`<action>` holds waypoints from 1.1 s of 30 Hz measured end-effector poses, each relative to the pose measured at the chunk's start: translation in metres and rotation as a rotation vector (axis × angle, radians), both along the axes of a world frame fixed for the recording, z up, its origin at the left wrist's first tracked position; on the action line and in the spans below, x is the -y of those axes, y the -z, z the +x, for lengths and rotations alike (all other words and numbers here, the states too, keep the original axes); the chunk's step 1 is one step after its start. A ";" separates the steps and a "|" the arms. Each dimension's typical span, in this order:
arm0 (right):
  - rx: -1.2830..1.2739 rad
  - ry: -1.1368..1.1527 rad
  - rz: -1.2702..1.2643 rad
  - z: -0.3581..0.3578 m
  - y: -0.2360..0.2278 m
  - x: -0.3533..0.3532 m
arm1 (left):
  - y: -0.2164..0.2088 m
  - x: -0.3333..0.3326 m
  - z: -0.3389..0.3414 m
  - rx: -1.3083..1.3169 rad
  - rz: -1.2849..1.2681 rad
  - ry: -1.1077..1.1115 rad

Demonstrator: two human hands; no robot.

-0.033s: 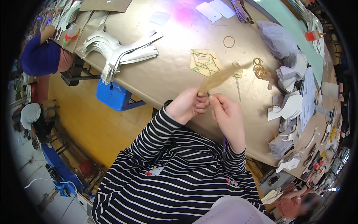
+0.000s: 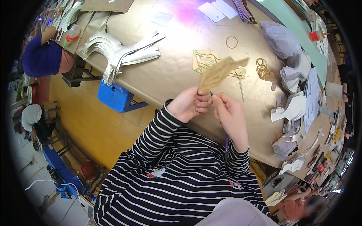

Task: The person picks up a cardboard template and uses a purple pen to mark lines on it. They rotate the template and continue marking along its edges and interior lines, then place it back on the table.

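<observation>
My left hand [image 2: 193, 104] is closed on the lower end of a thin tan patterned piece [image 2: 218, 74], which stands up blurred above the fingers. Close beside it, my right hand [image 2: 230, 115] pinches thumb against fingers. A small dark tip shows between the two hands, and a slim purple rod [image 2: 226, 144] shows below the right hand by the cuff; whether they are one tool is hidden. Behind the tan piece lies a flat cream template [image 2: 200, 64] with dark lines and green marks. A thin metal rod [image 2: 241, 90] rests on the table near it.
Rubber bands [image 2: 263, 71] lie in a pile to the right, and a single rubber band [image 2: 231, 42] lies farther back. White cut pieces [image 2: 113, 49] are stacked at the left, more white pieces [image 2: 294, 107] at the right. A blue stool [image 2: 113, 96] stands by the table edge.
The tan piece has turned and bent, showing a broader face above my left hand. Both hands have stayed nearly where they were.
</observation>
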State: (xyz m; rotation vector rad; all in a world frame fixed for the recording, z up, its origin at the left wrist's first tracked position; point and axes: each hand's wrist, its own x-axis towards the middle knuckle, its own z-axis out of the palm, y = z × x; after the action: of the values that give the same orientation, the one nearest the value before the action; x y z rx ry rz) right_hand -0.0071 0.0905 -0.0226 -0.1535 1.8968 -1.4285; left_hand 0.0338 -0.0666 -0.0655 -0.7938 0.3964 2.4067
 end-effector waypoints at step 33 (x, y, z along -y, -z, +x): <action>0.016 0.587 -0.218 -0.013 -0.007 -0.036 | -0.001 -0.027 -0.010 -0.379 -0.877 -0.469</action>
State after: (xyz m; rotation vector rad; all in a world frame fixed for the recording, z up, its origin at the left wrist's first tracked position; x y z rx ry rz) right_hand -0.0199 0.1261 -0.0157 0.3399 1.8488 -2.0141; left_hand 0.0242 -0.0399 -0.0647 -0.8274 1.6500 2.8025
